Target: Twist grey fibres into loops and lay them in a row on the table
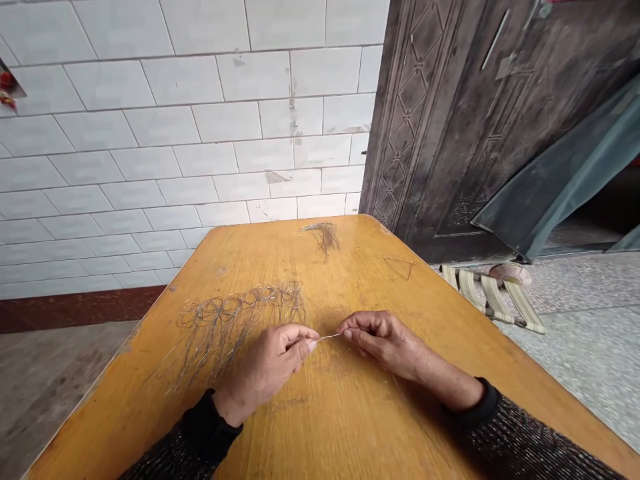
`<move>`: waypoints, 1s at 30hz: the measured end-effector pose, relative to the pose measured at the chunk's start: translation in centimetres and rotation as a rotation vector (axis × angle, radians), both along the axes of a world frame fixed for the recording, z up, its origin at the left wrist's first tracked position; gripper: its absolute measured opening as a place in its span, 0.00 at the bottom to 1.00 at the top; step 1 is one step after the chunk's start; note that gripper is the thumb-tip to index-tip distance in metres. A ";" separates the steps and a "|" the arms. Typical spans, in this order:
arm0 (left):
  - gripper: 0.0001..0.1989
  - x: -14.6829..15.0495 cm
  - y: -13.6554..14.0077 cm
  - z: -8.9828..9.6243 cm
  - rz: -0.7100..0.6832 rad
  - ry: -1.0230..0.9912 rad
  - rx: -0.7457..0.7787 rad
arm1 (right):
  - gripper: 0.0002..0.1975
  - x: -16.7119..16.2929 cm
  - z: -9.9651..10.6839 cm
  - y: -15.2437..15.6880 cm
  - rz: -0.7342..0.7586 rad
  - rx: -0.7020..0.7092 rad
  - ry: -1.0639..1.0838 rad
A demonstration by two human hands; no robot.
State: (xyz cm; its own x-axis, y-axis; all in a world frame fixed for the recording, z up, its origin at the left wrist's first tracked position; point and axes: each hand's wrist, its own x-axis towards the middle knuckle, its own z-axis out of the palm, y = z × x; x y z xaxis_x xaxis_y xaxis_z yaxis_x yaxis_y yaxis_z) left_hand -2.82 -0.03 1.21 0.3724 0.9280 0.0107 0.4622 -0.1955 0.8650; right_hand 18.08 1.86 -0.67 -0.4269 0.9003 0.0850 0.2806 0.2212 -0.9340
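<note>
Fingers of left hand (265, 367): thumb and forefinger together in a narrow pinch, holding one end of a thin metal wire.
Fingers of right hand (387, 341): likewise pinched small, gripping the other end.
Wire in hand (329, 337): a short stretch shows between the two pinches, just above the bench and nearly straight; whatever lies inside the fingers is hidden.
Looped wires (245, 298): a row of them just beyond and to the left of the left hand, rings overlapping at the far side, long tails trailing toward the near left; too tangled to count.
Bent wire (411, 269): lies alone near the bench's right edge, in a rough triangle.
Loose wire bundle (326, 233): near the far end of the bench, no clear rings in it.
Progress: the looped row looks like finished pieces, the bundle like unworked stock; the piece in hand seems partway, with no ring visible on it.
Bench (345, 420): yellow wood-grain top, scuffed along the left edge.
Surroundings: white tiled wall (175, 123), dark carved door (445, 133), strap-seat stool (493, 297) at right.
Writing: no brand or label legible anywhere.
</note>
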 end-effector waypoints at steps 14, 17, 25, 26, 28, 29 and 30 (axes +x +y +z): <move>0.12 -0.7 0.0 -0.9 -0.162 0.504 0.785 | 0.15 0.1 0.0 -0.2 0.038 0.023 -0.010; 0.11 -0.8 0.3 -0.3 -0.182 0.380 0.579 | 0.15 0.3 0.6 -0.3 0.064 0.004 -0.017; 0.11 -1.6 0.5 0.4 -0.144 0.377 0.485 | 0.15 0.4 0.7 -0.3 0.054 0.025 -0.002; 0.11 -1.9 0.6 0.5 -0.113 0.388 0.509 | 0.15 0.5 0.7 -0.2 0.022 0.017 0.018; 0.11 -2.5 0.8 0.8 -0.002 0.383 0.556 | 0.15 0.8 0.6 0.2 -0.075 -0.010 0.073; 0.11 -2.7 1.0 0.9 0.077 0.365 0.581 | 0.15 1.0 0.5 0.3 -0.121 -0.025 0.099; 0.11 -3.0 1.1 1.0 0.163 0.339 0.606 | 0.15 1.1 0.5 0.5 -0.153 -0.038 0.119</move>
